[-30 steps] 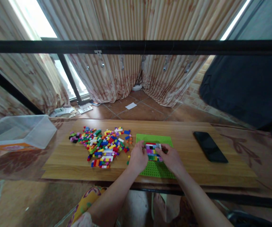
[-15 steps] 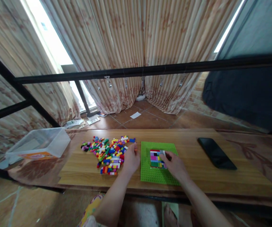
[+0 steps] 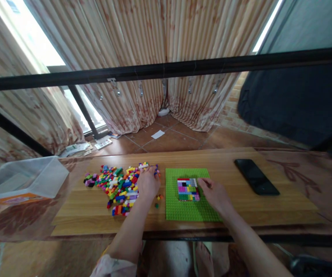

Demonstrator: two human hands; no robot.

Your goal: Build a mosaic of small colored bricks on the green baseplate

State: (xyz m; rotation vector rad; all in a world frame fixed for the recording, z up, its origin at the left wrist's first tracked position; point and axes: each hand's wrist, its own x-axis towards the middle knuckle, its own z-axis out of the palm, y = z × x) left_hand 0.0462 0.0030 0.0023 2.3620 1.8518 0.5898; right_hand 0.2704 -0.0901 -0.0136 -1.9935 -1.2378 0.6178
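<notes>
My left hand (image 3: 148,184) is over the right side of a pile of small coloured toy bricks (image 3: 119,185), its fingers reaching down among them and slightly apart. Right of the pile lies a green studded baseplate (image 3: 171,209). On it sits a square patch of coloured bricks (image 3: 187,189), in rows of red, white, purple, pink, green and yellow. At the patch's upper right edge is my right hand (image 3: 213,194), with thumb and forefinger drawn together. Whatever those fingertips may hold is hidden.
A black phone (image 3: 257,176) lies on the wooden board (image 3: 226,161), right of the baseplate. At the far left stands a clear plastic box (image 3: 39,177) with an orange label. A few loose bricks (image 3: 158,197) lie between pile and baseplate. A black rail (image 3: 177,69) crosses beyond.
My left hand has moved left and onto the brick pile. My right hand has drawn back from over the patch to its right edge. The camera view has shifted a little.
</notes>
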